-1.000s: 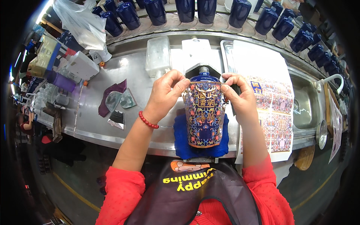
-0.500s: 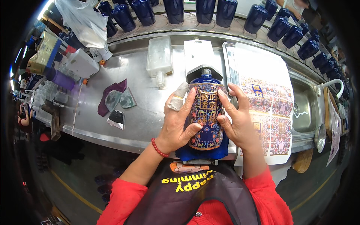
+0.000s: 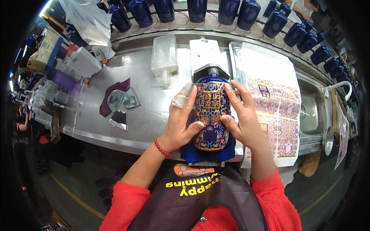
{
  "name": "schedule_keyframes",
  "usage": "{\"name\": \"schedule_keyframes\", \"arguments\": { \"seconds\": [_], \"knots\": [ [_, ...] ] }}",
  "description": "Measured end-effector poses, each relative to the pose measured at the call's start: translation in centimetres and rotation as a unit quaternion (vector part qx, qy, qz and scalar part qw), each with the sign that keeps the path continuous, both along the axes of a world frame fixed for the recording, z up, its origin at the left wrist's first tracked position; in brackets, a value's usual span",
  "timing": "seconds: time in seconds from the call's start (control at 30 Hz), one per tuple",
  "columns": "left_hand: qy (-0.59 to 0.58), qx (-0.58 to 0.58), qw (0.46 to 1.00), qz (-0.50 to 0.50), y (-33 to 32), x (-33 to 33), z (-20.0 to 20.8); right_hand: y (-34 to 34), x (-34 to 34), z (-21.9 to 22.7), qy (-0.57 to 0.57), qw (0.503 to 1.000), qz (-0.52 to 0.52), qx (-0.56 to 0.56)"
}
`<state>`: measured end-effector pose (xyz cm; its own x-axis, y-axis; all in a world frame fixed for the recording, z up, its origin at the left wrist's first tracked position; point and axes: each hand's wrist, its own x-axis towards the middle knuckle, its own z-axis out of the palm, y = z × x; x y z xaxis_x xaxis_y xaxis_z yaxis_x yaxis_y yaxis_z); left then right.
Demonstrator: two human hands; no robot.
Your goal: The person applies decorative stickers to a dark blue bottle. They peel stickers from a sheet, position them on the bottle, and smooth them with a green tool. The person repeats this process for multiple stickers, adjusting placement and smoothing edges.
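Left hand [image 3: 176, 125] at nine o'clock, right hand [image 3: 247, 121] at three, hold a bottle [image 3: 213, 79], its decal [image 3: 212, 125] best smoothed outward.

My shiny stainless-steel table [image 3: 150, 104] is kinda messy tbh: clear boxy bottle [image 3: 163, 57] lying flat, neck toward me, dark purple scrap [image 3: 109, 94] off left, big white sheet of colourful floral labels [image 3: 273, 103] over on the right.
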<state>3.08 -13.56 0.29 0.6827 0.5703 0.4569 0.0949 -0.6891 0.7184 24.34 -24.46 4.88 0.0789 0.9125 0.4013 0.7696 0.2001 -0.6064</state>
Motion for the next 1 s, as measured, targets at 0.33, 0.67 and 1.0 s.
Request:
{"name": "schedule_keyframes", "arguments": {
  "seconds": [0.33,0.67,1.0],
  "knots": [
    [0.004,-0.021,1.0,-0.016,0.5,0.4,0.0,0.0,-0.2,0.2,-0.018,1.0,0.0,-0.006],
    [-0.025,-0.041,0.999,-0.011,1.0,0.9,-0.1,0.2,-0.6,0.2,-0.001,1.0,-0.007,-0.008],
    [0.008,-0.021,1.0,-0.015,1.5,0.6,0.3,0.4,-0.5,0.6,-0.012,1.0,0.003,-0.013]
  ]
}}
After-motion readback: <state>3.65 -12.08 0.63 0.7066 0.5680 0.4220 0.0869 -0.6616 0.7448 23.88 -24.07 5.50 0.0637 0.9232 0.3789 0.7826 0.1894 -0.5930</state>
